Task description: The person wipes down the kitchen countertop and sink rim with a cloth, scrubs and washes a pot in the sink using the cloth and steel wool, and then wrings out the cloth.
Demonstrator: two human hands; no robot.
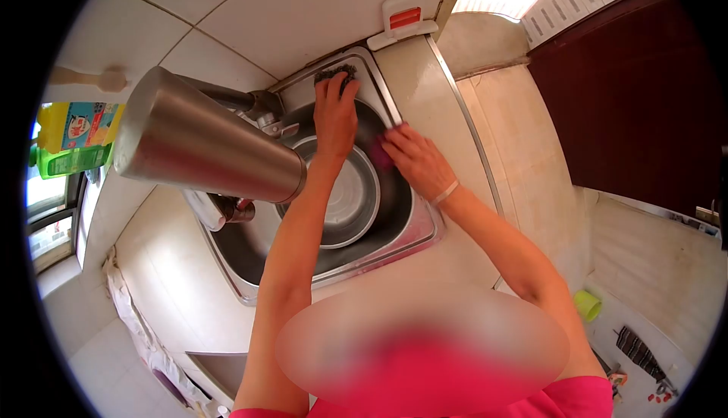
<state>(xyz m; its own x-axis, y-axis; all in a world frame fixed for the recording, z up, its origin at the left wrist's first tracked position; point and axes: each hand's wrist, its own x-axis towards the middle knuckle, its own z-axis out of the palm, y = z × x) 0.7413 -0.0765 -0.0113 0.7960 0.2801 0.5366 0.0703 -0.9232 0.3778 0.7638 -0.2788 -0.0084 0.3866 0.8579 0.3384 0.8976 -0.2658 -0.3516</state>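
At the back corner of the steel sink (pixel 426 224), the fingers of my left hand (pixel 336 118) are curled over a dark scouring pad (pixel 346 70) on the rim. My right hand (pixel 419 161) is on the sink's right edge, its fingers closed around a purple-red cloth or sponge (pixel 381 153), partly hidden by the fingers. Below and between my hands, a round metal basin (pixel 353 198) sits inside the sink. My left forearm covers part of it.
A large steel cylinder (pixel 212 141) juts over the sink's left side, near the faucet (pixel 269 118). A white-and-red holder (pixel 402 17) stands by the wall behind. Yellow and green bottles (pixel 73 161) are at the window, left. Counter (pixel 432 92) borders the sink on the right.
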